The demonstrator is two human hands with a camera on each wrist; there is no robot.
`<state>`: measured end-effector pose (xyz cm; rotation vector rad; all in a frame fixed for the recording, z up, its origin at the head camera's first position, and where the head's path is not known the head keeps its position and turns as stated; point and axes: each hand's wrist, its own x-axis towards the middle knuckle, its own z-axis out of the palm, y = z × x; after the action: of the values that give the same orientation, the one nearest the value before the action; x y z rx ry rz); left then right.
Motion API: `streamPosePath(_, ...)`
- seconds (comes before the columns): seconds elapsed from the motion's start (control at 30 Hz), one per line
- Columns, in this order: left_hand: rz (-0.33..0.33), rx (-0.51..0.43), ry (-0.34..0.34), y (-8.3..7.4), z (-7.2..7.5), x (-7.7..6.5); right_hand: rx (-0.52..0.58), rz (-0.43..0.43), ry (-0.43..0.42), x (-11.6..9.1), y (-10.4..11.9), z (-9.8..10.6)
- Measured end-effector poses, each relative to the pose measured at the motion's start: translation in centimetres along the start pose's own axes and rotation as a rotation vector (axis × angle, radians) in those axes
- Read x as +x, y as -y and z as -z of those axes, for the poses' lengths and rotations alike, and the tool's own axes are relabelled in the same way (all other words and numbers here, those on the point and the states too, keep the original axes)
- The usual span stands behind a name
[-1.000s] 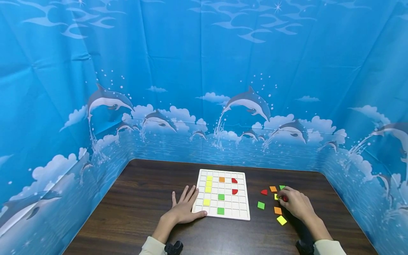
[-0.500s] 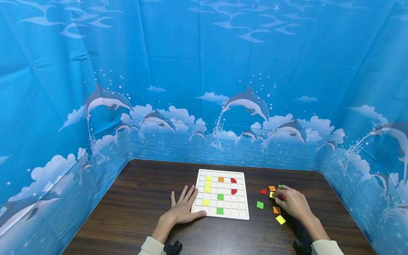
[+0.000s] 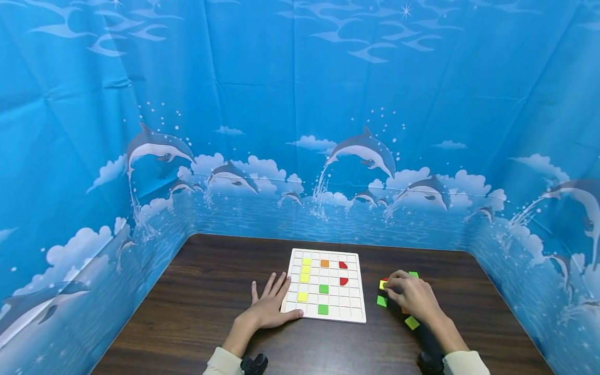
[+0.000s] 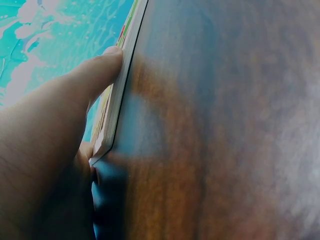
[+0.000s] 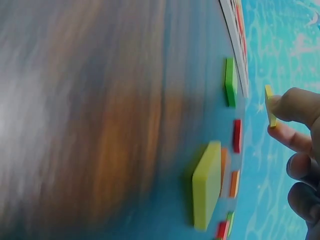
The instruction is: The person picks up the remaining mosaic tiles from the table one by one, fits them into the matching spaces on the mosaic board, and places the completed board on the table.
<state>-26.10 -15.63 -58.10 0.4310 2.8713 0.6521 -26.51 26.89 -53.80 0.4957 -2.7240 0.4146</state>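
My left hand (image 3: 269, 310) lies with fingers spread at the left edge of a white grid board (image 3: 349, 302), its thumb (image 4: 102, 67) on the near edge. On the board sit several yellow squares (image 3: 304, 277), an orange square (image 3: 324, 263), two green squares (image 3: 323, 288) and two red quarter-round tiles (image 3: 344, 281). To the right of the board, my right hand (image 3: 414, 297) pinches a yellow square tile (image 5: 270, 107) between thumb and forefinger. That tile is held up above the table in the right wrist view.
Loose tiles lie around and under my right hand: a green square (image 3: 382, 301), a yellow square (image 3: 412, 323), another green one (image 3: 413, 274), plus red (image 5: 237, 136) and orange (image 5: 234, 184) pieces. A blue dolphin-print curtain (image 3: 262, 208) surrounds the dark wooden table (image 3: 197, 291).
My right hand has picked up the yellow tile from among the loose pieces and carried it left toward the board. The left hand has stayed in place.
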Motion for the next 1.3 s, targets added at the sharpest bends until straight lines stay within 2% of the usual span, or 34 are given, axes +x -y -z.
streamPosePath(0.27,0.004,-0.003,0.009,0.2,0.0,0.3,0.057,0.046,-0.058,0.9,2.4,-1.0)
streamPosePath(0.63,0.0,0.012,0.003,0.5,-0.4,0.4,0.105,0.059,-0.014,2.3,5.8,-2.0)
streamPosePath(0.97,-0.001,0.0,0.018,-0.2,0.3,0.0,0.147,0.114,-0.013,3.9,8.3,-2.6)
streamPosePath(1.3,0.0,0.014,0.001,0.2,-0.1,0.3,0.177,0.121,0.033,5.2,10.9,-3.5)
